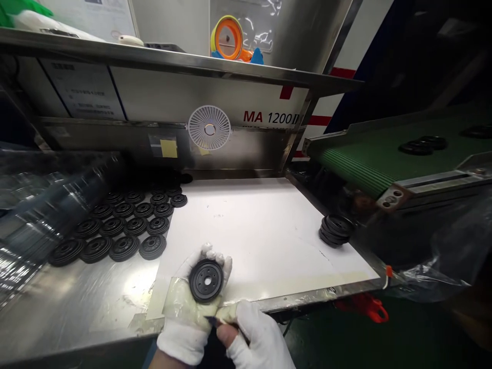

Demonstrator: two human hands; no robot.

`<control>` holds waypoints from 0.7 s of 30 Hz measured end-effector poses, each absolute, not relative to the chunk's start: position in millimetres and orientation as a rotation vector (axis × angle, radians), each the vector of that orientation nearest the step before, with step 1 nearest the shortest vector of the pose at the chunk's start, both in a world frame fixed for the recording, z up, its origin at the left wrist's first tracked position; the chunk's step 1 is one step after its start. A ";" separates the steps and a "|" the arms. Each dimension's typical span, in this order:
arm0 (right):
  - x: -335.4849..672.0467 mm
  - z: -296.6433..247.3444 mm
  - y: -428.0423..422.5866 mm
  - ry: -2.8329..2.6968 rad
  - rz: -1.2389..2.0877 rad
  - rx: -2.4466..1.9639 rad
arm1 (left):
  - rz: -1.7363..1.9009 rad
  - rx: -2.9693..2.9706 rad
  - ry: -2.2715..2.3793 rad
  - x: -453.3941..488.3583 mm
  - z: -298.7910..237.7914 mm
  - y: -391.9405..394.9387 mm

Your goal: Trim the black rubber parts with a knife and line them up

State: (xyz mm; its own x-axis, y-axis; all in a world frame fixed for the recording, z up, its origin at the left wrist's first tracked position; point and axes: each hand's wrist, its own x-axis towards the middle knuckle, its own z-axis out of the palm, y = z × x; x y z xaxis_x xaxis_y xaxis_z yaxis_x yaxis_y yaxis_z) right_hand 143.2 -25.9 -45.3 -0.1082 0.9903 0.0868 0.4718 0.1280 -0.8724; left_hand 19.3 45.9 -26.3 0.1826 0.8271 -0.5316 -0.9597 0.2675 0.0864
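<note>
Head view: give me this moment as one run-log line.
left hand: holds black disc | right hand: at disc's lower edge, grip unclear | disc rows: steel table, left | disc stack: white sheet, right

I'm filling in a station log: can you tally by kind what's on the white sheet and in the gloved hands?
Gloved hands: 2, the left hand and the right hand
Single black disc in the left grip: 1
Stack of black discs on the white sheet: 1
Total: 4
</note>
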 end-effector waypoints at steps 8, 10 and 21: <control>176.9 -34.8 -18.0 -1.202 0.898 -1.631 | 1.290 -0.188 0.471 11.4 -28.3 35.9; 185.3 -35.9 -15.3 -1.110 0.874 -1.665 | 1.247 -0.116 0.361 7.1 -28.8 30.3; 197.1 -14.8 47.3 -1.058 0.838 -1.301 | 1.075 -0.102 0.498 -2.9 -34.8 30.3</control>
